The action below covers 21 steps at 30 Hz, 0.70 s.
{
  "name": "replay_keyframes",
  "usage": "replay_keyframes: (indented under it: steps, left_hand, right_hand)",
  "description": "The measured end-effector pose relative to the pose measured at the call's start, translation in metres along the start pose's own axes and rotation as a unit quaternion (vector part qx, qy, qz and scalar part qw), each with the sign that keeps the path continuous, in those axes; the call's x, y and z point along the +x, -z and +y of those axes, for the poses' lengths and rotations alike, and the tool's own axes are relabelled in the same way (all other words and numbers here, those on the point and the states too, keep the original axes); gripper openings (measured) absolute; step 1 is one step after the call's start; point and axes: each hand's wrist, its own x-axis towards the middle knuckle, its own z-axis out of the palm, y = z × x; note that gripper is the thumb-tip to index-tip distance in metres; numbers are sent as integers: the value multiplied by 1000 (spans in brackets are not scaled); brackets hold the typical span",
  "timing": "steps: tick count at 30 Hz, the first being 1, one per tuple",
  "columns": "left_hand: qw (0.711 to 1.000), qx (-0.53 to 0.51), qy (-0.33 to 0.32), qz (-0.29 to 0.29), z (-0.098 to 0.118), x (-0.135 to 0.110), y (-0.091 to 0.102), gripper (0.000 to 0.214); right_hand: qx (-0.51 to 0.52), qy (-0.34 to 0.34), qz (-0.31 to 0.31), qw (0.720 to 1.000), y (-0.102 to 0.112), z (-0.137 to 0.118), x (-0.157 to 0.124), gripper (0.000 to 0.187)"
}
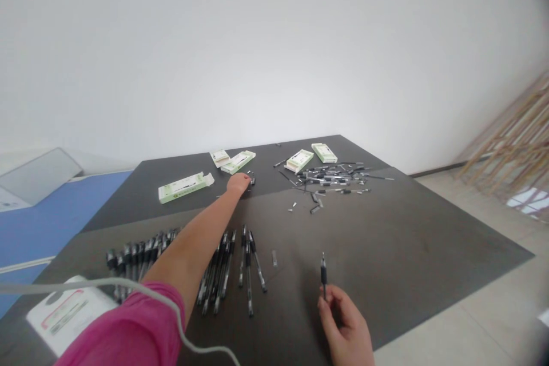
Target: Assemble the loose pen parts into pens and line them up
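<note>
My right hand (345, 326) pinches a capless gel pen (323, 271) near its lower end, its tip pointing up and its black grip showing. My left hand (238, 183) is stretched far across the table, fingers curled together beside small black pen parts (253, 181). What those fingers hold, if anything, is too small to make out. Beneath and beside my left forearm lie rows of capped pens (221, 269), with a few more pens (249, 274) just to their right. A small clear cap piece (274, 258) rests between these and my right hand.
A heap of loose pen parts (334, 176) lies at the back right of the dark table (407, 240). Green-white pen boxes (184, 186) stand along the back. A white box (71, 314) sits front left, and a pale cable (141, 289) crosses over my left sleeve.
</note>
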Motion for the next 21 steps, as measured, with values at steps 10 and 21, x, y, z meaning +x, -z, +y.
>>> replay_keyframes:
  steps: [10, 21]
  left_hand:
    - [1000, 4, -3, 2, 1, -6, 4, 33]
    - [957, -250, -145, -27, 26, -154, 50, 42]
  right_hand:
    - [-23, 5, 16, 1000, 1, -13, -1, 15]
    - [15, 11, -10, 1000, 2, -27, 8, 17]
